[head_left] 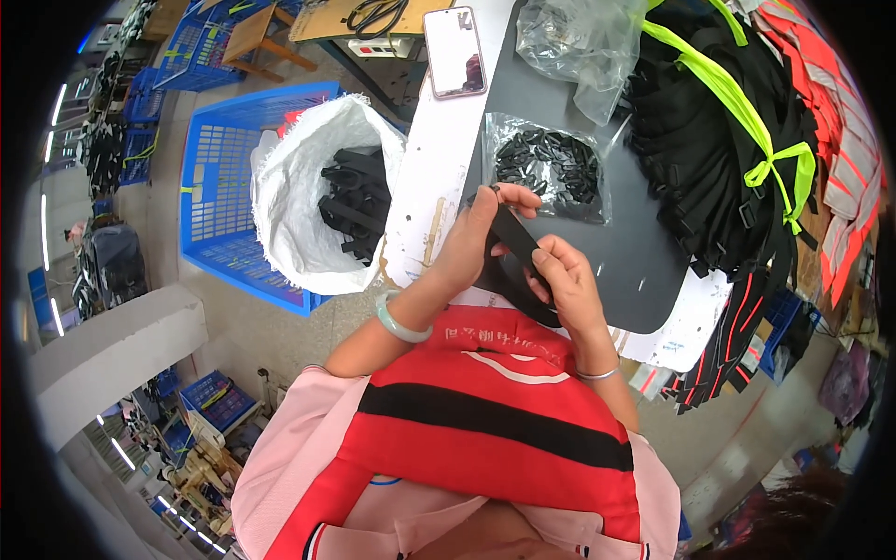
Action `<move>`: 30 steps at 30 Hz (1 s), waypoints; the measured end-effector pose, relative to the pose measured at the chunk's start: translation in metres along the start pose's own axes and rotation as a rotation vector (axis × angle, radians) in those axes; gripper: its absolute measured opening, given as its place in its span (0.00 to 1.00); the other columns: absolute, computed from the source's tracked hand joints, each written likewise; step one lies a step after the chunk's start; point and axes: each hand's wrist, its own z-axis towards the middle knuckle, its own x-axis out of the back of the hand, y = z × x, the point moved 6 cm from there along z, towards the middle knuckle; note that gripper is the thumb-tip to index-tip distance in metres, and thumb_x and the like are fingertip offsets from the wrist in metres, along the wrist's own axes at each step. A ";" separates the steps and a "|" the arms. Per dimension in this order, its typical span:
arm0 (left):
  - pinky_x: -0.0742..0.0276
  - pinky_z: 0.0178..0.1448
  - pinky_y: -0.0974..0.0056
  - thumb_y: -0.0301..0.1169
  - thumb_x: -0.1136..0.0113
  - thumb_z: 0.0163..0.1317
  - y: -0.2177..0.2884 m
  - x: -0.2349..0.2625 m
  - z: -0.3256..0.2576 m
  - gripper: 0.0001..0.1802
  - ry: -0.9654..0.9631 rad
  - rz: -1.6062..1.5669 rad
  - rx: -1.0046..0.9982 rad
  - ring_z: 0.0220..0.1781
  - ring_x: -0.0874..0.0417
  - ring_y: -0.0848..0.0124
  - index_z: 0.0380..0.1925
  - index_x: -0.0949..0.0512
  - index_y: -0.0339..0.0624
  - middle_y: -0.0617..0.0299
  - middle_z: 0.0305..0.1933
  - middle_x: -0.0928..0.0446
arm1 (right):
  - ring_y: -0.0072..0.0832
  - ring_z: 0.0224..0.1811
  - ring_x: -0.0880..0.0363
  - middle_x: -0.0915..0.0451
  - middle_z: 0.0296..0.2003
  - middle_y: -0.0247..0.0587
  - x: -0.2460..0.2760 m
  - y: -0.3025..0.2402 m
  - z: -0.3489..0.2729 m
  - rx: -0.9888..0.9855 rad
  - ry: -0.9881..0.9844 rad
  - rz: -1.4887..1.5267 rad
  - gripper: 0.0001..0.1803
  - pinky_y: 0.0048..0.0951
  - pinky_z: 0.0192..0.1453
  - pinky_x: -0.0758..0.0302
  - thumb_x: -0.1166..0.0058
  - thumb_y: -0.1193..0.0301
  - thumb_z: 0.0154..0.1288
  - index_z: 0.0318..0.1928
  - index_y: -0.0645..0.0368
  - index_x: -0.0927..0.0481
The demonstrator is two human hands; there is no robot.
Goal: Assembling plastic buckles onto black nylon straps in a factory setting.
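- My left hand: middle of the frame, fingers curled, thumb and fingertips pinched on the upper end of a black strap, where a small black buckle piece sits at the tip.
- My right hand: just right of and below the left, fingers closed around the lower run of the same strap, thumb pressed on top.
- Black strap: held between both hands above the near edge of the surface, running diagonally from upper left to lower right; its loose end curves down beneath my hands.
- Clear bag of small black plastic parts: lying on the dark mat just above my hands.
- Dark mat: covers the surface at centre right of the frame.
- White surface: pale strip left of the mat, scuffed near its edge.
- Phone: flat, screen up, at upper centre.
- Crumpled clear bag: top of the frame, right of the phone.
- Pile of black straps tied with a neon yellow band: upper right.
- Orange and grey reflective strips: far right edge.
- White woven sack holding black strap pieces: left of the surface, standing in a blue plastic crate.
- Pale green bangle: on my left wrist.
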 end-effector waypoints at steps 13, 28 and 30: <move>0.31 0.44 0.67 0.67 0.66 0.63 0.019 -0.011 0.001 0.40 -0.039 0.458 -0.296 0.43 0.28 0.70 0.50 0.28 0.40 0.61 0.40 0.31 | 0.12 0.19 0.39 0.30 0.22 0.28 -0.007 -0.008 0.002 0.076 0.044 0.031 0.07 0.15 0.21 0.43 0.55 0.69 0.70 0.33 0.57 0.29; 0.31 0.48 0.63 0.71 0.62 0.57 0.010 -0.026 -0.004 0.46 -0.114 0.767 -0.216 0.43 0.26 0.63 0.54 0.31 0.37 0.57 0.40 0.30 | 0.10 0.19 0.42 0.33 0.20 0.24 0.002 -0.005 0.000 0.072 -0.011 0.180 0.09 0.14 0.22 0.47 0.54 0.65 0.71 0.36 0.57 0.26; 0.30 0.45 0.64 0.66 0.59 0.61 0.007 -0.020 -0.004 0.39 -0.101 0.554 -0.245 0.40 0.24 0.64 0.54 0.30 0.40 0.56 0.39 0.30 | 0.10 0.20 0.42 0.32 0.21 0.24 0.006 -0.004 0.001 0.095 -0.032 0.207 0.09 0.14 0.22 0.47 0.54 0.67 0.70 0.35 0.57 0.26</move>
